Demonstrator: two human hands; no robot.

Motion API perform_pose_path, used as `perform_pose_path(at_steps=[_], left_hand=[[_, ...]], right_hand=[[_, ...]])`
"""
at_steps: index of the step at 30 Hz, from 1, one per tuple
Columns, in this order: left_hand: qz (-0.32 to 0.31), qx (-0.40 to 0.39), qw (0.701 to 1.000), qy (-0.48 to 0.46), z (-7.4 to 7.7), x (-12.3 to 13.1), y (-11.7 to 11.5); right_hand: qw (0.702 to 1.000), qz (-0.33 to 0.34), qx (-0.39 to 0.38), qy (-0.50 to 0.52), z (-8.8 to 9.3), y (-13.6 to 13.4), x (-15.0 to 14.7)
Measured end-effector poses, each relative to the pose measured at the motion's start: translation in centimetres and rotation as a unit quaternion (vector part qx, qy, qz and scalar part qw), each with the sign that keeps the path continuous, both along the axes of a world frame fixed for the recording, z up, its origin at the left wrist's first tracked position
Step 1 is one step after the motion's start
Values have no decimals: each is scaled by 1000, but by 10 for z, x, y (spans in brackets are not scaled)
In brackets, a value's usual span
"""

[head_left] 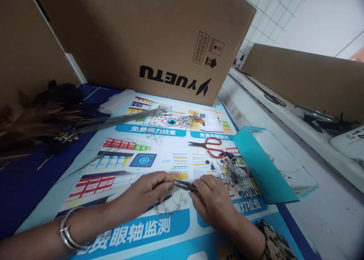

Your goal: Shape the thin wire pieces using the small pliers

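Observation:
My left hand (152,186) is closed in a pinch at the centre of the table. A thin wire piece with tiny beads (170,208) hangs just below its fingertips in a loose loop. My right hand (213,197) is wrapped round a pair of pliers (184,185), whose dark jaws point left and meet the wire near my left fingertips. Whether the jaws grip the wire is too small to tell. Beyond my right hand lie red-handled scissors (214,144), spread apart. A tangle of wire pieces and rings (234,172) sits to the right of that hand.
A bundle of straight thin wires (125,117) lies at the back left, near brown feathers (34,123). An open teal box (263,169) stands at the right edge. Behind the printed table cover rises a large cardboard box (127,36). More wire bits (187,121) lie near its base.

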State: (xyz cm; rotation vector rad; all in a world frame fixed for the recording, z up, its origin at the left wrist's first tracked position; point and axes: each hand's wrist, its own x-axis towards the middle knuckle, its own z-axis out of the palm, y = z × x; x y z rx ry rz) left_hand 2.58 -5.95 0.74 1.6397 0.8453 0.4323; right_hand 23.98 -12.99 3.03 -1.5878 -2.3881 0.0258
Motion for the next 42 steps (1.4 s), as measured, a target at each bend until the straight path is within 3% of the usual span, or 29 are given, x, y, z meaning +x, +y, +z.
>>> perform_pose_path(at_steps=[8, 24, 36, 42], left_hand=[[-10, -12, 1000, -10, 1, 0, 0], [-27, -24, 999, -8, 6, 0, -1], [-30, 4, 999, 21, 10, -1, 0], [-31, -43, 999, -12, 8, -1, 1]], right_hand=[[999, 16, 40, -34, -3, 2, -1], [995, 28, -17, -93, -1, 1, -3], [999, 2, -36, -37, -6, -2, -7], [999, 20, -22, -12, -4, 1, -1]])
